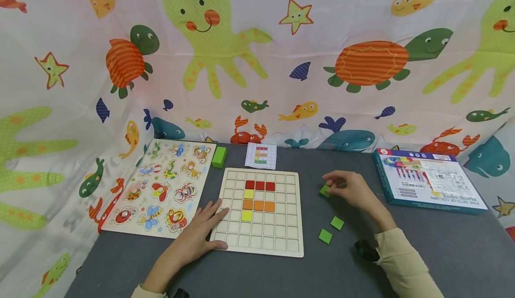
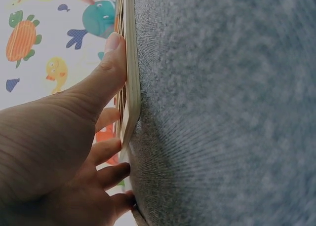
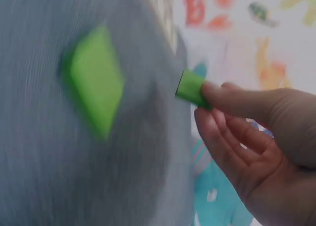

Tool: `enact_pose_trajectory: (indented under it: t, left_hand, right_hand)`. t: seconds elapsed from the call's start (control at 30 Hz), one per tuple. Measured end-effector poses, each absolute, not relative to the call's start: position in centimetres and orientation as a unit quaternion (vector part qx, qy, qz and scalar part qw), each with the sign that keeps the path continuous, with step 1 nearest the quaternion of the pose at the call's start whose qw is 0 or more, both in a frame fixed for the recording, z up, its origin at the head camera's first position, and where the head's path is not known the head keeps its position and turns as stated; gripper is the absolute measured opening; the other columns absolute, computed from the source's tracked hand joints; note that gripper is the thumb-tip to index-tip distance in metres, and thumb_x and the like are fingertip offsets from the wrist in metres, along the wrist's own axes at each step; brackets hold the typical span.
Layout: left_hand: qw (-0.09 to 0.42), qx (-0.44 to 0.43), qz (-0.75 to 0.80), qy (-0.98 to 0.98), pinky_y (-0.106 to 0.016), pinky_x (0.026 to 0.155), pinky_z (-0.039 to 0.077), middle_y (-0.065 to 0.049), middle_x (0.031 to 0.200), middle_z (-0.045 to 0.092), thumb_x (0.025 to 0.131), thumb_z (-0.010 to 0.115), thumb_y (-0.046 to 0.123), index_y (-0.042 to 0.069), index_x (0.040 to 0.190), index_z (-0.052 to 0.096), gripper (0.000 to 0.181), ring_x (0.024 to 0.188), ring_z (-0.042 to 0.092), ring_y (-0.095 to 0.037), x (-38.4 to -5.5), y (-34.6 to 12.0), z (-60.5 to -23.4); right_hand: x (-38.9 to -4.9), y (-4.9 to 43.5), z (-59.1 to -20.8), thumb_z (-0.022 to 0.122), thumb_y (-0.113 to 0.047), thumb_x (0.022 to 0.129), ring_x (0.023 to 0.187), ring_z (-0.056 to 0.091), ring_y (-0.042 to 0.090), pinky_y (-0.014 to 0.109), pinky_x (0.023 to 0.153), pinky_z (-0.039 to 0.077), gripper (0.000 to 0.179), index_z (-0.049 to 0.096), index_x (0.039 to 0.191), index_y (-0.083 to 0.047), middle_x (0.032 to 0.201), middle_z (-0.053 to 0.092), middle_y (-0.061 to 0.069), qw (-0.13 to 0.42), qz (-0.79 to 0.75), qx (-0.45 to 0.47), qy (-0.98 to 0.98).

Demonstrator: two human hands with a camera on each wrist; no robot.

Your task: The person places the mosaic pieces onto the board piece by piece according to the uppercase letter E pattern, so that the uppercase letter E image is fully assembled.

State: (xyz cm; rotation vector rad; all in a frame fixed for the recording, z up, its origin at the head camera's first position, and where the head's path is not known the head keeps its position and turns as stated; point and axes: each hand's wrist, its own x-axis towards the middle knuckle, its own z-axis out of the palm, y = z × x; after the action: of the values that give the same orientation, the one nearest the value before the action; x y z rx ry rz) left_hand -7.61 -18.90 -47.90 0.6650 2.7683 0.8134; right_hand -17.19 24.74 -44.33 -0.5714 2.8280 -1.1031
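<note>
My right hand (image 1: pixel 351 191) pinches a small green square tile (image 3: pixel 189 87) between thumb and fingers, to the right of the pale wooden grid board (image 1: pixel 281 232). Two more green tiles, one farther (image 1: pixel 337 223) and one nearer (image 1: pixel 325 236), lie flat on the table below that hand. Spread fingers of my left hand (image 1: pixel 194 232) rest at the board's left edge, the thumb on its near corner. Set in the grid are three red tiles (image 1: pixel 259 186), three orange tiles (image 1: pixel 259 205) and two yellow tiles (image 1: pixel 246 216).
Behind the board lies a pattern card (image 1: pixel 271 158) with coloured squares. A green block or stack (image 1: pixel 219 157) stands beside an insect picture board (image 1: pixel 169 186) at the left. At the right is a flat printed box (image 1: pixel 434 184). A sea-animal cloth (image 1: pixel 281 106) hangs behind the grey table.
</note>
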Motion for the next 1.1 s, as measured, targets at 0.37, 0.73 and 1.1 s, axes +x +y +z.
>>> enact_pose_trajectory:
  t: [0.37,0.73,1.1]
  left_hand:
    - [0.094,0.224,0.276,0.93,-0.06,0.117,0.012,-0.013,0.161,0.021,0.076,0.079,0.042,0.013,0.15,0.041,0.088,0.147,0.016,-0.039,-7.6,-18.7,-47.7]
    - [0.09,0.225,0.275,0.93,-0.06,0.117,0.012,-0.014,0.161,0.021,0.075,0.079,0.044,0.013,0.15,0.042,0.089,0.147,0.016,-0.039,-7.6,-18.9,-47.9]
    - [0.089,0.219,0.274,0.932,-0.06,0.117,0.013,-0.014,0.161,0.023,0.076,0.079,0.045,0.013,0.149,0.044,0.088,0.147,0.017,-0.04,-7.6,-18.9,-47.8]
  right_hand:
    - [-15.9,17.3,-44.0,0.075,-0.003,0.085,0.081,0.06,0.013,0.032,0.072,0.056,0.032,0.068,0.116,0.001,0.09,0.067,0.003,0.101,-0.416,-0.251,0.868]
    - [-15.8,11.5,-44.5,0.075,-0.004,0.085,0.083,0.06,0.013,0.027,0.073,0.056,0.029,0.07,0.114,-0.001,0.089,0.067,0.003,0.118,-0.456,-0.298,0.83]
    - [-13.8,6.2,-44.8,0.078,-0.003,0.082,0.079,0.061,0.008,0.024,0.072,0.054,0.029,0.071,0.111,-0.003,0.089,0.069,0.001,0.165,-0.453,-0.327,0.813]
